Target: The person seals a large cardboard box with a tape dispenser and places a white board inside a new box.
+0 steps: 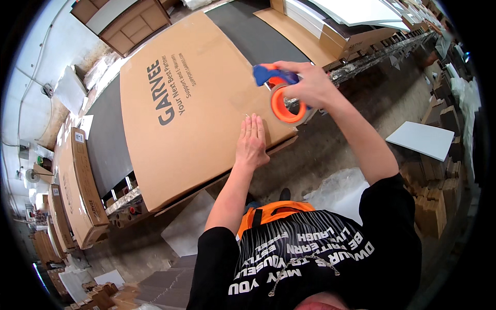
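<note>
Box (206,126) lies flat on the conveyor, broad face up, in front of the person. Its near edge faces the torso, w/ a thin strip of brown board sticking out under it; floor (330,150) shows past that edge & past the R corner. Black belt (109,142) shows L of box up to the next carton (82,186), also on the far R side up to a stack of white sheets (356,13).

L hand (251,144): flat, palm down, fingers straight & tog., pressed on box top nr the near edge. R hand (312,85): curled around the handle of tape gun (276,76), at box's R edge; can't tell if the gun touches box.

Box = plain brown cardboard, rectangular, smooth, dark print. Gun = blue & orange, a bit blurred, w/ round orange-cored roll (283,109). Belt matte. White panel (422,139) lies well off to R; crumpled clear film (338,192) low, nr the person.
</note>
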{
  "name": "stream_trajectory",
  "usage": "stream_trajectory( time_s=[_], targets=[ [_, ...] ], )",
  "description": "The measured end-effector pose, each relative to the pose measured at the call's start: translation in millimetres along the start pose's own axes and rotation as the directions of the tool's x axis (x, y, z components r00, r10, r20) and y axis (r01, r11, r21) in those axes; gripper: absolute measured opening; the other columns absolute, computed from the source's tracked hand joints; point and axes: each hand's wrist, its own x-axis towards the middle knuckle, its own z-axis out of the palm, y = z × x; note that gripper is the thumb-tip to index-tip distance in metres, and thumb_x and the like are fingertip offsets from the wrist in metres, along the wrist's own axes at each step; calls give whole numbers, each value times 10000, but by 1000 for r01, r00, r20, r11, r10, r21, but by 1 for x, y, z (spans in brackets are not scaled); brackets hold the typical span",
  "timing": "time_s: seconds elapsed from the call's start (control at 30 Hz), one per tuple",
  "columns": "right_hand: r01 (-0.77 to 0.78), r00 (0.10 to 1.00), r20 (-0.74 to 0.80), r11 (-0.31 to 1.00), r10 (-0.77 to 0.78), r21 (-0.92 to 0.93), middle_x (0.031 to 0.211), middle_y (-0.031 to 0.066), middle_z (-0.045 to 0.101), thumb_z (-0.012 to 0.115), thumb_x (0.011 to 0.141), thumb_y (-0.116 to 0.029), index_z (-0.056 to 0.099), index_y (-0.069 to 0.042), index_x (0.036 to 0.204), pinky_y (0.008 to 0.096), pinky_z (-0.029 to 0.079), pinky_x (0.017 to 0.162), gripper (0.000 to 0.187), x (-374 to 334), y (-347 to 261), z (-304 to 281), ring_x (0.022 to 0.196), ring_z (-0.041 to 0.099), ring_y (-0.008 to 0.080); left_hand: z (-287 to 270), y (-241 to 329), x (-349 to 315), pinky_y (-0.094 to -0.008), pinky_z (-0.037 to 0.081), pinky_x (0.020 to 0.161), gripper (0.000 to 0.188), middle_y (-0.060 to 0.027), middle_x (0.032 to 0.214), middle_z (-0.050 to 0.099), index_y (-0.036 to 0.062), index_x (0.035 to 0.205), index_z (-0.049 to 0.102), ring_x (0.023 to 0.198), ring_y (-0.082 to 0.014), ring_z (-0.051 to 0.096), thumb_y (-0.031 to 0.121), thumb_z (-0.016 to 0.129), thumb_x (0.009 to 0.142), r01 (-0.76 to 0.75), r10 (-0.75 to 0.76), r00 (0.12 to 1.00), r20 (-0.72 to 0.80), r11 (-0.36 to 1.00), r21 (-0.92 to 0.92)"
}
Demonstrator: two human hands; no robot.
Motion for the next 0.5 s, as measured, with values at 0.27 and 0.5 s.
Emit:
stream_trajectory(
  time_s=[0.27,0.5],
  targets=[
    [18,937,299,828,182,-560,916,242,683,644,642,-336,705,-17,868,428,552,796,396,-34,31,73,898,680,360,17,1,2,-436,221,1177,994,-279,1480,311,-82,1461,188,1394,-397,302,83,660,602,16,-29,995,-96,991,-136],
    [-21,887,357,800,292,-600,850,155,708,653,630,-269,742,-74,854,380,562,751,310,-90,78,129,856,700,299,6,6,5,-469,311,1127,986,-282,1462,343,326,1442,395,1335,-441,375,146,756,542,-9,11,996,-84,1000,26]
  ],
)
